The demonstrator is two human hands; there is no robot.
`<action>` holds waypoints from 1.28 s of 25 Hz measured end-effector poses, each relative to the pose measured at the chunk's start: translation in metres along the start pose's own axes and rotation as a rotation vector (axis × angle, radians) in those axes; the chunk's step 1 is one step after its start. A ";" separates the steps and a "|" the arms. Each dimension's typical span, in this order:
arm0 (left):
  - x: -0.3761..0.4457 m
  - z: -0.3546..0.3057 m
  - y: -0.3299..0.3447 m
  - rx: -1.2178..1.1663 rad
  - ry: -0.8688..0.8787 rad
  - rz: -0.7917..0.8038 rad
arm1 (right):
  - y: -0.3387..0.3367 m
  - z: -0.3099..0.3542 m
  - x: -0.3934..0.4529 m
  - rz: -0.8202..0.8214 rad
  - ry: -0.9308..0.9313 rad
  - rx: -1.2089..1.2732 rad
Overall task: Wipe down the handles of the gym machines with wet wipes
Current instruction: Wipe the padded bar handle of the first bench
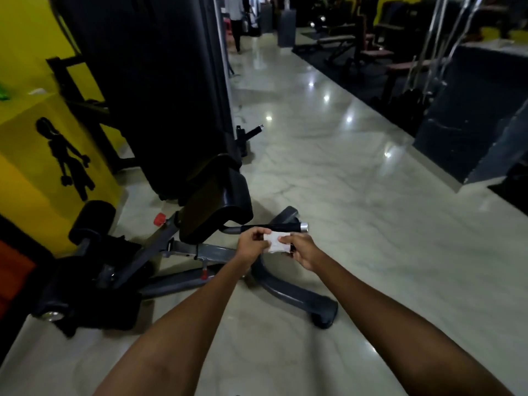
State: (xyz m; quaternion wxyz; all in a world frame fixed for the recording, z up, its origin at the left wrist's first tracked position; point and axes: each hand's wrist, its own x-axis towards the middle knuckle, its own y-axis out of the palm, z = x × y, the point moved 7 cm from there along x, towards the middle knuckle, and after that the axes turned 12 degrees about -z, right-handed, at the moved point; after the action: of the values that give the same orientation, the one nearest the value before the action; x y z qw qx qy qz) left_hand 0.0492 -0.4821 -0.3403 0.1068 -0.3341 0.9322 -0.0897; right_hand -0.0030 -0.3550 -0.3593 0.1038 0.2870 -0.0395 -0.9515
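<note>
Left hand: pinches the wipe's left edge.
Right hand: pinches its right edge.
Wipe: white, just below the machine's handle.

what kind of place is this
Almost certainly a gym. An adjustable padded bench with a black grip handle sits beside a tall dark machine, more benches line the far side, and a weightlifter silhouette marks the yellow wall.

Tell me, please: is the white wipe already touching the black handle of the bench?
Apart. In the head view the wipe, pinched between left hand and right hand, sits below the handle, with a thin gap showing.
</note>
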 end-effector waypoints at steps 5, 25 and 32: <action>0.051 0.023 -0.015 0.126 0.062 0.210 | 0.042 -0.023 0.005 -0.103 0.027 0.029; 0.126 0.094 -0.032 0.933 0.494 0.523 | 0.048 0.016 0.035 -1.196 -0.865 -0.823; 0.123 0.103 -0.039 1.040 0.782 0.593 | 0.075 -0.008 0.063 -1.234 -0.853 -0.907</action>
State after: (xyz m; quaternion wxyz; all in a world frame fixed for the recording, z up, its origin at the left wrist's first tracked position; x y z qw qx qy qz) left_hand 0.0064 -0.6010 -0.4472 -0.0699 0.0841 0.7902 -0.6031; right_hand -0.0362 -0.4421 -0.3897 -0.3490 -0.1922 0.4695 -0.7879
